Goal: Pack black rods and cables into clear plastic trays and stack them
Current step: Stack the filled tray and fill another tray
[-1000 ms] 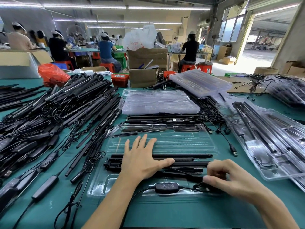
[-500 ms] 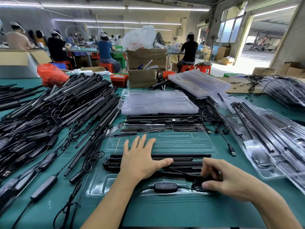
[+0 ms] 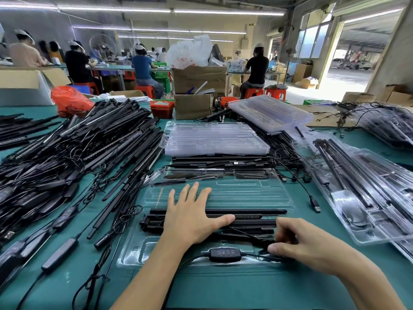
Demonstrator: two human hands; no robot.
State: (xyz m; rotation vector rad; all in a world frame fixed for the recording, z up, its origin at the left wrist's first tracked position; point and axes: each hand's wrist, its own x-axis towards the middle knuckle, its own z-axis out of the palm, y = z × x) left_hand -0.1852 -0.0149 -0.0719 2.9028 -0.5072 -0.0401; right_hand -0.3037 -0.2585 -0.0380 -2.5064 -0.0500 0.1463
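The clear plastic tray (image 3: 223,193) you are filling lies open on the green counter (image 3: 245,287) straight in front of you, with several black rods (image 3: 245,212) lying side by side across its near half. Your left hand (image 3: 192,218) lies flat on those rods, fingers straight and spread, thumb stretched out to the right along one of them, pressing rather than gripping. Your right hand (image 3: 306,243) sits at the tray's near right corner, fingers curled down onto a small coil of cable (image 3: 266,250) and pinching it against the tray. From that coil a thin lead runs left to a black inline controller (image 3: 225,253) with a row of buttons, resting in the tray's front recess. Just behind the tray more rods lie on the counter, and behind them stands a stack of empty trays (image 3: 214,139); a second such stack (image 3: 270,113) sits tilted farther back to the right. A large heap of loose rods and cables (image 3: 73,153) covers the counter to your left. To your right, filled trays (image 3: 366,198) lie overlapping one another, and a loose USB plug (image 3: 315,205) rests on the counter between them and your tray. Cardboard boxes (image 3: 194,106) stand at the far edge.
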